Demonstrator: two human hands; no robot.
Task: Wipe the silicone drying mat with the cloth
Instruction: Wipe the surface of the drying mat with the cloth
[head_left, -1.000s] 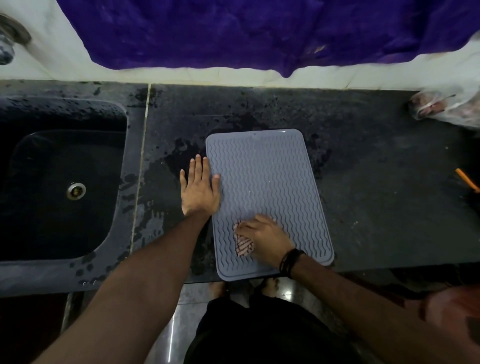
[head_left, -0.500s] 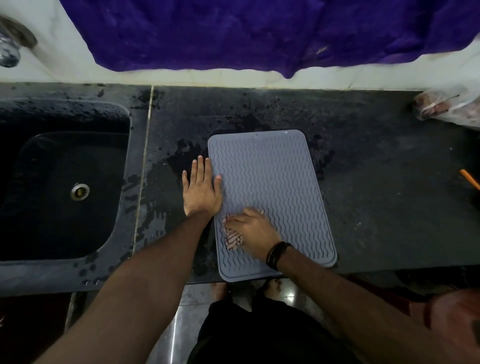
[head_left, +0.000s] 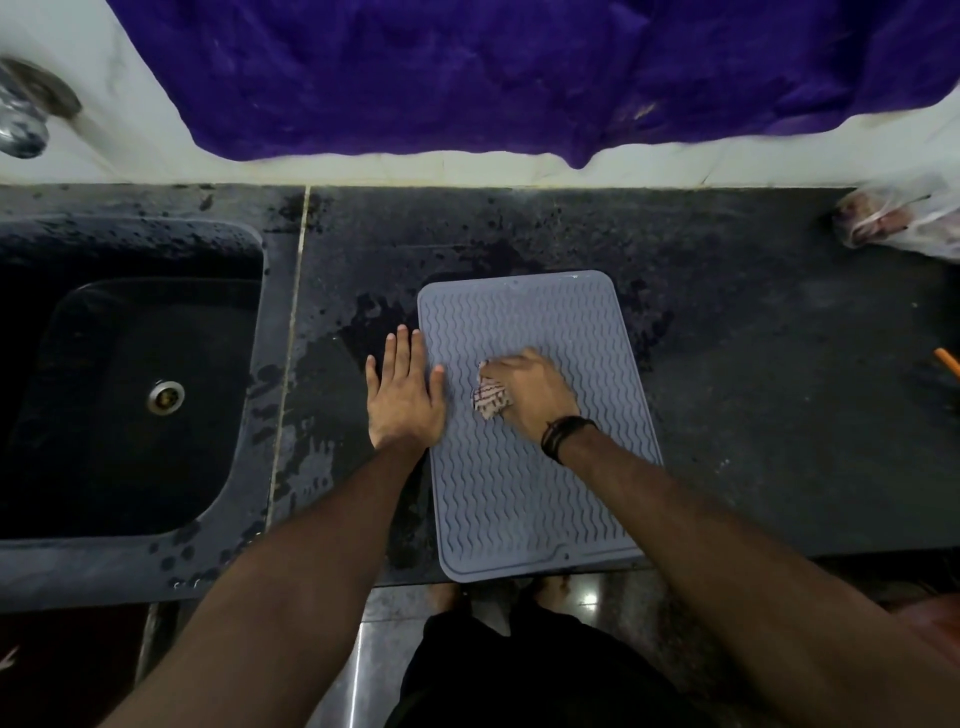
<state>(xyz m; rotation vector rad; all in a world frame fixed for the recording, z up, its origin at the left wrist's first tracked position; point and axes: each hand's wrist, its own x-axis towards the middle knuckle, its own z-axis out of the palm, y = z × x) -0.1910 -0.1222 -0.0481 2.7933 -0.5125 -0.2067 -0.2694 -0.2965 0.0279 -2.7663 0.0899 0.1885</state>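
The silicone drying mat (head_left: 524, 467) lay flat on the dark, wet-spotted desk (head_left: 753, 415), its near edge overhanging the front a little; it looked thin, floppy and likely to slide on the damp stone, so it wanted pinning at an edge. The left hand (head_left: 405, 395) did that, fingers straight, pressing the left edge; the right hand (head_left: 530, 395) bunched the small striped cloth (head_left: 488, 401) in curled fingers at mid-mat; soft and light, the cloth suited a wadded grip. A black sink (head_left: 130, 395) sat to the left; purple fabric (head_left: 519, 73) hung on the pale wall behind.
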